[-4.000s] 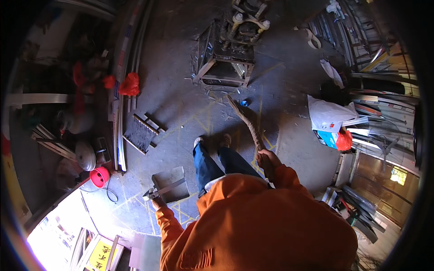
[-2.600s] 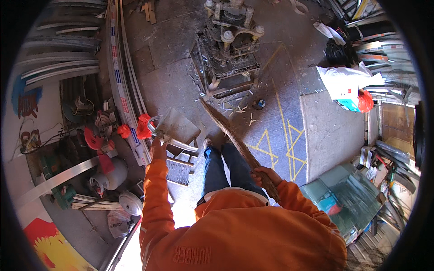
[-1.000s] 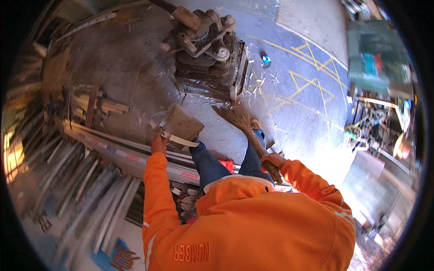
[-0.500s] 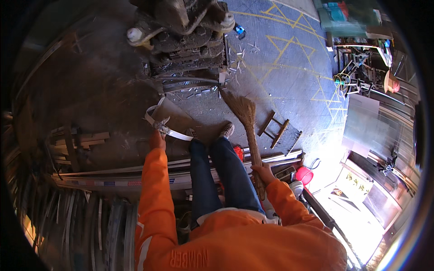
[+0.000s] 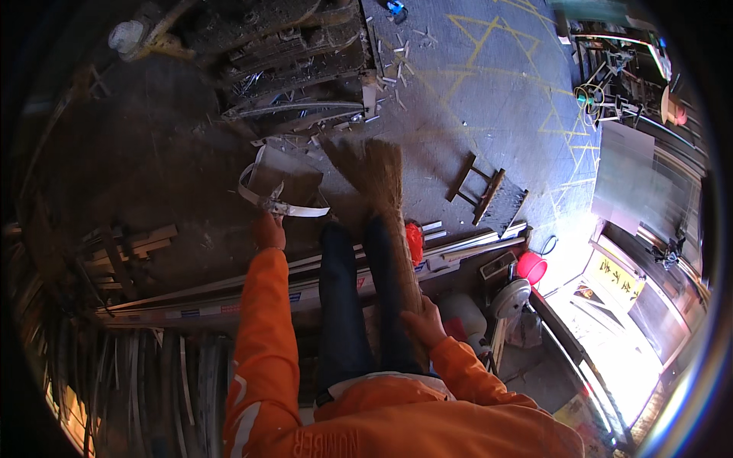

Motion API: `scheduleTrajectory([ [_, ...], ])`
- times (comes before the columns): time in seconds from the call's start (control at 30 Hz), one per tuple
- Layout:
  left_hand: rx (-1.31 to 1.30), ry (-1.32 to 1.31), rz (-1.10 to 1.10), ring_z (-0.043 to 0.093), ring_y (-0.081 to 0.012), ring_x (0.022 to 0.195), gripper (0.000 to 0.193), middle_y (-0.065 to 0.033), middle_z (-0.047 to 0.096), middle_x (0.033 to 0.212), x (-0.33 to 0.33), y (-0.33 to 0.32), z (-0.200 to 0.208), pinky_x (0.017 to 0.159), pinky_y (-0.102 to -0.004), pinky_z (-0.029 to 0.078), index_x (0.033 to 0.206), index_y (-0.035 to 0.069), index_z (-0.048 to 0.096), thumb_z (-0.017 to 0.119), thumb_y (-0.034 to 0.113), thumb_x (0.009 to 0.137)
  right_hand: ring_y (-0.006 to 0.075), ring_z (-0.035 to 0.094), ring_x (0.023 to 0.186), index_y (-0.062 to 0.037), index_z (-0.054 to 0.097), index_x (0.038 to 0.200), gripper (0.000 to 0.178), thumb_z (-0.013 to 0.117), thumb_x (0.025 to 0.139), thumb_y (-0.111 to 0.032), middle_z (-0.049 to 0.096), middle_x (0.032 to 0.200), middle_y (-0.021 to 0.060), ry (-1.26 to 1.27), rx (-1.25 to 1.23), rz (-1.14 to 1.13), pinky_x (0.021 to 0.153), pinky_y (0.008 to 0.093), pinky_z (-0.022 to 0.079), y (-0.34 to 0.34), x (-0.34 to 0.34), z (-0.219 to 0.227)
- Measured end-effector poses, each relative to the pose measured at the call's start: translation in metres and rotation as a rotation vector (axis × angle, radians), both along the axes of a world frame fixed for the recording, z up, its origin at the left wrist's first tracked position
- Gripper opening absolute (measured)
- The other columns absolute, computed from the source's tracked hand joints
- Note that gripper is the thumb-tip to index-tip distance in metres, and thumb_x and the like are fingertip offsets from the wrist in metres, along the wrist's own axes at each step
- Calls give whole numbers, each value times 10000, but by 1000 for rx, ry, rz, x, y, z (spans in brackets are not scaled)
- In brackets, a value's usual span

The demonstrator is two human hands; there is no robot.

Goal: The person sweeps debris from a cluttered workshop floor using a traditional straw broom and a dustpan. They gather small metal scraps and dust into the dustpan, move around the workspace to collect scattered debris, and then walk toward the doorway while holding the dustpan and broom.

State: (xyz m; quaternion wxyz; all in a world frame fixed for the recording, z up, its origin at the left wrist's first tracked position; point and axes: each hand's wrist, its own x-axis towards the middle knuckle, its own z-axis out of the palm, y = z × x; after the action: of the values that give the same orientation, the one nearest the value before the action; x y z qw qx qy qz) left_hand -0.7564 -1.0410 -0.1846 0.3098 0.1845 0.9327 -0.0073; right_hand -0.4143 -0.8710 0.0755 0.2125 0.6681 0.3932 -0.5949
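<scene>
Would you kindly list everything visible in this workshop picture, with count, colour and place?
Dustpan: one, dark with pale handle, floor ahead, in left hand.
Broom: one, straw-brown, bristles on floor beside dustpan, in right hand.
Machine: one, dark grey, top centre.
Metal scraps: many, pale, floor near machine.
Floor markings: yellow lines, upper right.
Metal strips: several, grey, lying left.
Frame: one, brown, floor right.
Bucket: one, red, right.
Left hand: one, on dustpan handle.
Right hand: one, gripping broom stick.

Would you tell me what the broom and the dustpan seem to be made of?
Broom: dried straw or grass, judging by its tan, splayed fibres bound into a stalk, held by the right hand. Dustpan: probably dull, dusty sheet metal, flat and thin-edged, held by the left hand.
</scene>
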Motion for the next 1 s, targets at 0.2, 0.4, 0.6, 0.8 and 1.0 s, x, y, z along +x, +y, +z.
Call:
scheduleTrajectory([
  [0.2, 319, 190, 64, 625, -449, 954, 363, -239, 663, 1016, 20, -10, -1, 831, -519, 486, 1171, -1, 562, 700, 146, 869, 259, 679, 700, 8, 505, 1180, 504, 726, 769, -183, 642, 852, 171, 58, 62, -82, 529, 355, 539, 13, -13, -35],
  [0.4, 147, 144, 50, 633, -427, 915, 288, -218, 660, 958, 22, 7, -8, 770, -504, 494, 1038, 21, 589, 712, 216, 867, 389, 637, 1025, 19, 498, 1214, 543, 722, 779, -216, 646, 1030, 268, -74, 132, 440, 647, 428, 558, -30, 3, -72],
  [0.6, 128, 75, 57, 614, -440, 932, 316, -235, 648, 970, 23, -2, -7, 784, -520, 486, 1006, 10, 589, 718, 259, 860, 229, 671, 684, -10, 505, 1225, 521, 718, 782, -184, 632, 878, 174, 120, -35, 56, 529, 338, 528, -15, -1, -12],
  [0.8, 262, 126, 80, 618, -438, 935, 304, -233, 651, 953, 24, -8, -4, 779, -520, 492, 1017, 7, 589, 721, 228, 855, 270, 692, 727, 7, 493, 1235, 532, 712, 785, -172, 650, 918, 188, 20, 58, 71, 549, 364, 547, -17, -63, -69],
  [1.0, 92, -12, 170, 625, -438, 932, 278, -238, 652, 965, 15, 0, 8, 766, -527, 497, 1019, 19, 593, 712, 221, 871, 284, 688, 807, 15, 514, 1185, 502, 719, 782, -205, 657, 950, 204, 29, 91, 422, 654, 405, 552, -31, -20, -64],
])
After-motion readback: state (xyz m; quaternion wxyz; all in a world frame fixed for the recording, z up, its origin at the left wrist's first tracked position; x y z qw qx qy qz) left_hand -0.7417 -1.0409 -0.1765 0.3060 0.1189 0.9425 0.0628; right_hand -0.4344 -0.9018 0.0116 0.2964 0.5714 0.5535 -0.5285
